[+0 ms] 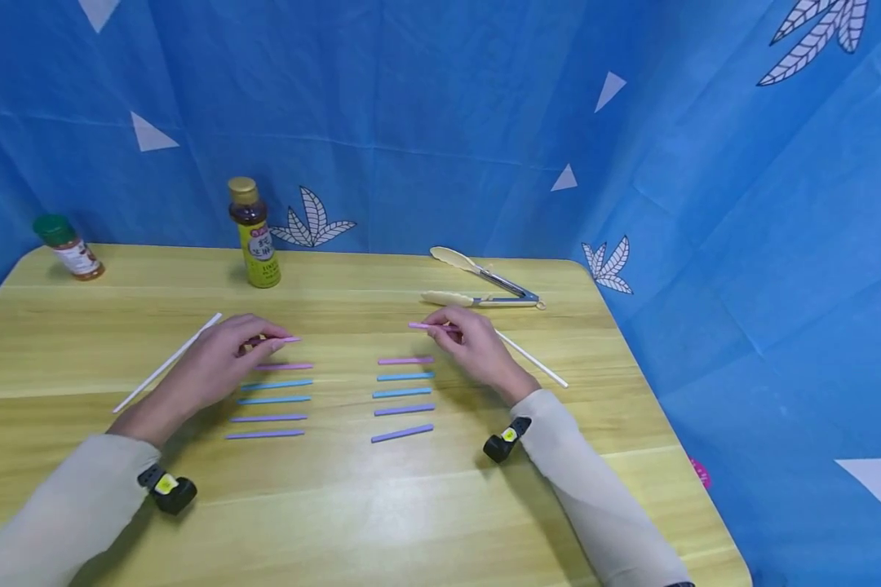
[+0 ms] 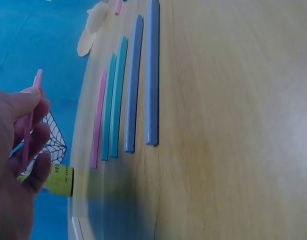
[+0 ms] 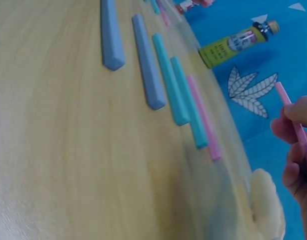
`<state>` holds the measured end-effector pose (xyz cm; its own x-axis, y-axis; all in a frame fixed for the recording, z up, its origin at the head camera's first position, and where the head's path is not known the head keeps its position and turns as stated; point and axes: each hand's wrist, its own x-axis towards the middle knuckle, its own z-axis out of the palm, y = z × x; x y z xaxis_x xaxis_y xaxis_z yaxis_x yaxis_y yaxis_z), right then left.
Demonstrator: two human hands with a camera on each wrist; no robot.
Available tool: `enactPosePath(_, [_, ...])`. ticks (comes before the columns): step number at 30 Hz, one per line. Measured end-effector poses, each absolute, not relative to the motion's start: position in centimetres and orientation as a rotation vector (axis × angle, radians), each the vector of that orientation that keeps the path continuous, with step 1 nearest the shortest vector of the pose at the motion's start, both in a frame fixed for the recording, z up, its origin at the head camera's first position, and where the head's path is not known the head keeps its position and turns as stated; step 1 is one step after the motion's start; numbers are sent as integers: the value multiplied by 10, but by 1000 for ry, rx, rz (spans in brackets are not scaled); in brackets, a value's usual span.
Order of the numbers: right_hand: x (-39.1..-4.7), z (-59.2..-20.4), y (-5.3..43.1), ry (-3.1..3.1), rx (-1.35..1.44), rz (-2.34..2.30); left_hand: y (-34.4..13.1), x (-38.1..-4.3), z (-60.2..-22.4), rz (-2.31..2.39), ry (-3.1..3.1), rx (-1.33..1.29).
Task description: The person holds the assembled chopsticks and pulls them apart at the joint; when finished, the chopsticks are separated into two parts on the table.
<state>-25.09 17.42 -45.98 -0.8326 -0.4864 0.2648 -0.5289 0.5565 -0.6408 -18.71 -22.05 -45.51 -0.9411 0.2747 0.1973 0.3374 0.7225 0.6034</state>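
Observation:
Pinched between the thumb and fingers of my left hand (image 1: pixel 227 355) is a thin pink stick (image 2: pixel 38 80), its tip pointing right. My right hand (image 1: pixel 473 342) likewise pinches a pink stick (image 3: pixel 298 127), with its end pointing left. Below the left hand lies a column of sticks: a pink one (image 1: pixel 286 367), two blue ones (image 1: pixel 275 399) and two purple ones (image 1: pixel 264 434). A matching column sits beside the right hand, with a pink stick (image 1: pixel 405 360), blue sticks (image 1: pixel 402 393) and purple sticks (image 1: pixel 402 434).
A white stick (image 1: pixel 165 364) lies slanted by the left forearm, another white stick (image 1: pixel 532 359) by the right wrist. Tongs (image 1: pixel 484 300) lie spread at the back, behind the right hand. A yellow-labelled bottle (image 1: pixel 260 244) and a green-capped jar (image 1: pixel 73 253) stand at the back left.

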Motion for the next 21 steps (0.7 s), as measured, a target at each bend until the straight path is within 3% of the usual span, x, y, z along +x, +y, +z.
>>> enactPosePath(21, [-269,-487,139,-2938,886,1092,-214,-214,-472,-1007,-3022,-501])
